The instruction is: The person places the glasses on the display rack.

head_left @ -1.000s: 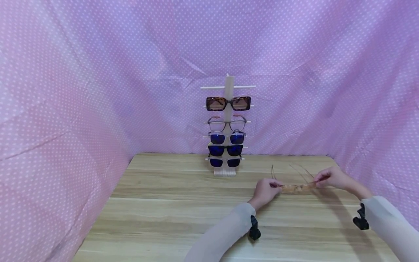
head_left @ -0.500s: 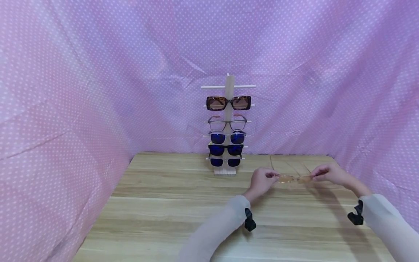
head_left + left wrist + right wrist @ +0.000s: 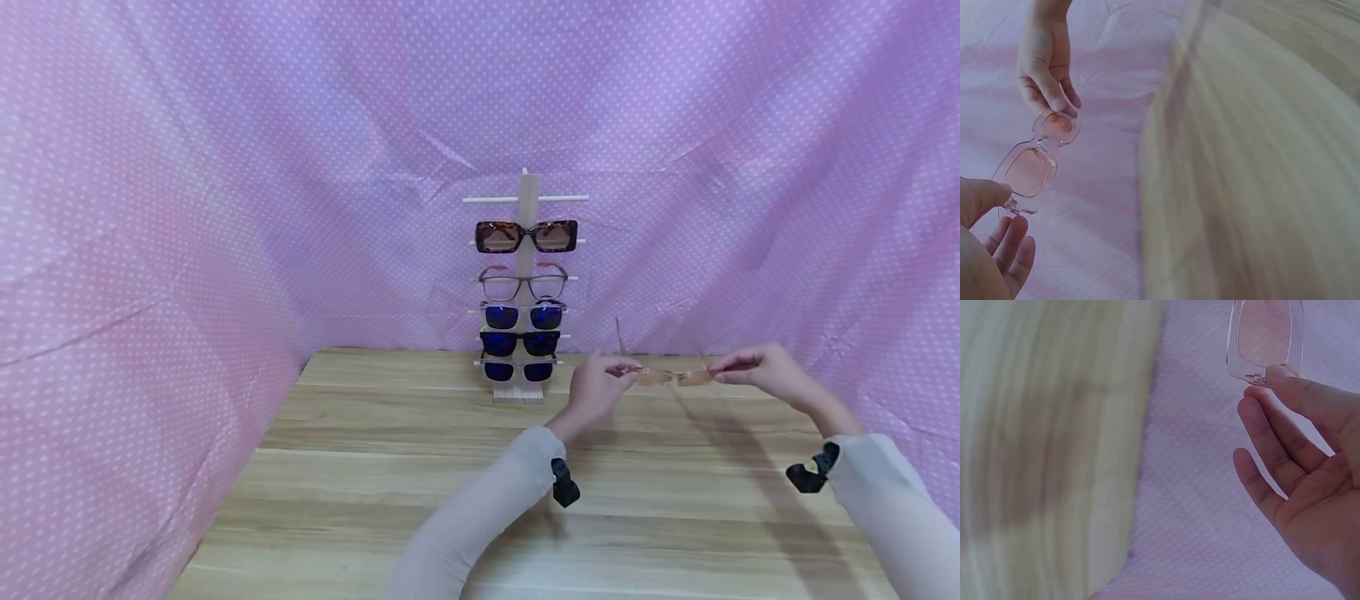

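A pair of sunglasses [image 3: 654,377] with a clear frame and peach-tinted lenses is held up over the back right of the table, its arms unfolded and pointing away. My left hand [image 3: 595,388] pinches one end of the frame near the hinge. At the opposite end, my right hand [image 3: 765,372] pinches the other corner between thumb and fingers. In the left wrist view both hands show at the two ends of the sunglasses [image 3: 1027,172]. One lens of the sunglasses [image 3: 1264,331] is seen close up in the right wrist view.
Left of my hands stands a wooden display rack [image 3: 529,187] with white crossbars. Several pairs hang on it, from tortoiseshell sunglasses [image 3: 527,237] down to blue-lensed ones [image 3: 517,370]; its top bar [image 3: 564,198] bears none. Behind the wooden table [image 3: 360,467] hangs a pink dotted cloth [image 3: 360,167].
Both hands have raised the sunglasses from low over the table toward its back edge, shifting slightly left. The pairs on the rack stay as they were.
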Tool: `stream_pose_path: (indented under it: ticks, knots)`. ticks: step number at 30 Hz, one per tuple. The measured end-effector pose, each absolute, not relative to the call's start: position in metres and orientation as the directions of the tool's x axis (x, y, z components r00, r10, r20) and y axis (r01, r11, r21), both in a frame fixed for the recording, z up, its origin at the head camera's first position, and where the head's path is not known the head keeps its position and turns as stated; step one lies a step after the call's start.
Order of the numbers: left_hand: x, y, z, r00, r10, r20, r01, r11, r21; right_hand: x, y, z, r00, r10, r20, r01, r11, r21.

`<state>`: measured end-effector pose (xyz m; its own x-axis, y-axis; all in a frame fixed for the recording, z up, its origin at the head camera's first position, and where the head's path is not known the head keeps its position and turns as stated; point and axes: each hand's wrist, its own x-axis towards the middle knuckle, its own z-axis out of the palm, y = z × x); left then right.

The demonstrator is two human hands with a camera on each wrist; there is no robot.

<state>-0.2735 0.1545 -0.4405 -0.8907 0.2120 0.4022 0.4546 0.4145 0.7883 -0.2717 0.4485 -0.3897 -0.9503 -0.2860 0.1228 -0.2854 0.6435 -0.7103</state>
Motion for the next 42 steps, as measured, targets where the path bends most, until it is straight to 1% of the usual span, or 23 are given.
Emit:
stream_pose_path:
  ticks: [8, 13, 17, 21, 24, 28, 31, 37, 42]
  knots:
    - [-0.266, 0.141, -0.401, -0.831, 0.196, 0.521, 0.553, 0.399, 0.732, -0.269, 0.437, -0.365, -0.956, -0.244, 0.162, -0.282, 0.617, -0.734]
    - [-0.262, 0.132, -0.375, -0.781, 0.171, 0.601, 0.612, 0.404, 0.68, -0.264, 0.427, -0.347, -0.959, -0.219, 0.179, -0.276, 0.585, -0.763]
    - [-0.26, 0.126, -0.361, -0.727, 0.154, 0.669, 0.664, 0.406, 0.628, -0.261, 0.419, -0.337, -0.96, -0.195, 0.201, -0.278, 0.583, -0.764]
    - [-0.256, 0.119, -0.347, -0.667, 0.157, 0.728, 0.719, 0.392, 0.574, -0.258, 0.41, -0.331, -0.953, -0.171, 0.251, -0.303, 0.595, -0.745]
    - [-0.251, 0.116, -0.336, -0.635, 0.167, 0.755, 0.747, 0.384, 0.543, -0.257, 0.405, -0.328, -0.934, -0.164, 0.318, -0.352, 0.578, -0.736]
    - [-0.246, 0.111, -0.323, -0.608, 0.176, 0.774, 0.769, 0.373, 0.519, -0.255, 0.399, -0.323, -0.9, -0.144, 0.412, -0.42, 0.543, -0.727]
    - [-0.243, 0.106, -0.314, -0.595, 0.174, 0.784, 0.78, 0.359, 0.512, -0.253, 0.395, -0.317, -0.878, -0.134, 0.459, -0.456, 0.523, -0.721]
    - [-0.239, 0.091, -0.296, -0.584, 0.159, 0.796, 0.794, 0.316, 0.52, -0.25, 0.38, -0.299, -0.852, -0.125, 0.509, -0.497, 0.498, -0.71]
    - [-0.239, 0.073, -0.283, -0.557, 0.13, 0.82, 0.814, 0.284, 0.507, -0.248, 0.364, -0.281, -0.83, -0.125, 0.544, -0.529, 0.488, -0.694]
